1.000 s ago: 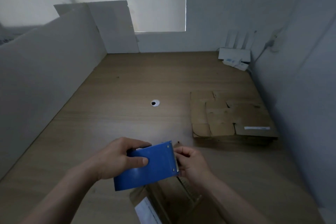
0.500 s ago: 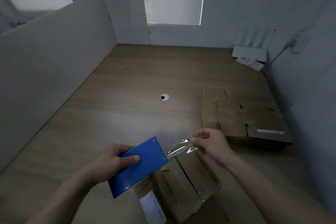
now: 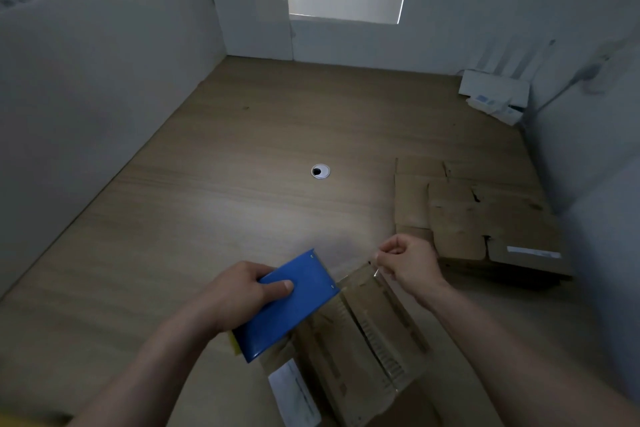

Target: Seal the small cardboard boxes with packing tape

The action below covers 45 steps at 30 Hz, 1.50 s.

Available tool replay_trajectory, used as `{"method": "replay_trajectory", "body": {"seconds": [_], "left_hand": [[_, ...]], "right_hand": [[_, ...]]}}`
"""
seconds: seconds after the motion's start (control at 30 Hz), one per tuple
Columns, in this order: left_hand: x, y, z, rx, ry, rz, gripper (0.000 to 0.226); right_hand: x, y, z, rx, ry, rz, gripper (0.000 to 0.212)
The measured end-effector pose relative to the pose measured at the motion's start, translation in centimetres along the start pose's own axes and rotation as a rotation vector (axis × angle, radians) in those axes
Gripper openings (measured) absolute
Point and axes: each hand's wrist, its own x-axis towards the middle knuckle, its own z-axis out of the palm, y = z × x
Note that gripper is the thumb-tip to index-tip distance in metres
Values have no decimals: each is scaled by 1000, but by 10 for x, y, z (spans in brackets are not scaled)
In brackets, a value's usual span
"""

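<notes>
— What took up most of the view?
— Your desk, wood-toned, with pale partitions closing it in at 9, 12 and 3 o'clock.

— And the cardboard?
— Flat cartons lay stacked at 3 o'clock, close against the right partition. Your box sat at 6 o'clock, between your forearms. Its flaps were folded down, and a white label showed at its 7 o'clock end.

— Where was the dispenser?
— The dispenser was blue and tilted, and it covered the box's 10 o'clock corner. Your left hand gripped it, thumb flat on the blue face and fingers wrapped round the far side.

— And the other hand?
— Your right hand was up at the box's 1 o'clock end, just short of the flat cartons. Its fingers were curled tight and pinched the end of the tape. That clear strip ran back toward the dispenser's 3 o'clock corner, above the box's far edge. It was faint, so I could not tell whether it touched the cardboard.

— Anything smaller?
— A white router stood in the 2 o'clock corner. A round grommet was set in the desk at 12 o'clock from the dispenser, well apart from it.
</notes>
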Motion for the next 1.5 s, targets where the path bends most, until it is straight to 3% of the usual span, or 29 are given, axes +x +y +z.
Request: {"method": "replay_trajectory", "body": {"seconds": [0.2, 0.37, 0.47, 0.57, 0.67, 0.77, 0.97, 1.1, 1.2, 1.33, 1.5], "left_hand": [[10, 6, 2, 43, -26, -27, 28], [9, 0, 5, 38, -10, -54, 29], [10, -1, 5, 27, 5, -60, 28], [10, 1, 6, 37, 0, -70, 28], [12, 3, 7, 53, -4, -66, 28], [15, 7, 8, 91, -24, -58, 29], [-7, -19, -13, -22, -45, -17, 17], [-33, -57, -32, -97, -32, -61, 24], [-40, -73, -30, -71, -6, -85, 12], [-41, -86, -24, -63, 11, -128, 23], [-37, -92, -15, -27, 29, -139, 13]], "right_hand": [[1, 9, 2, -20, 20, -7, 11], [-1, 23, 11, 112, -19, 92, 21], [-4, 24, 11, -197, 59, 69, 50], [-23, 16, 12, -460, 198, -110, 54], [-43, 10, 29, -574, 60, -317, 46], [-47, 26, 41, -729, -99, -331, 46], [-44, 33, 38, -829, -80, -350, 49], [-36, 32, 31, -841, -63, -307, 48], [-41, 32, 38, -869, -55, -320, 48], [-47, 33, 48, -889, -59, -317, 49], [-49, 31, 48, -908, -65, -322, 50]]}}
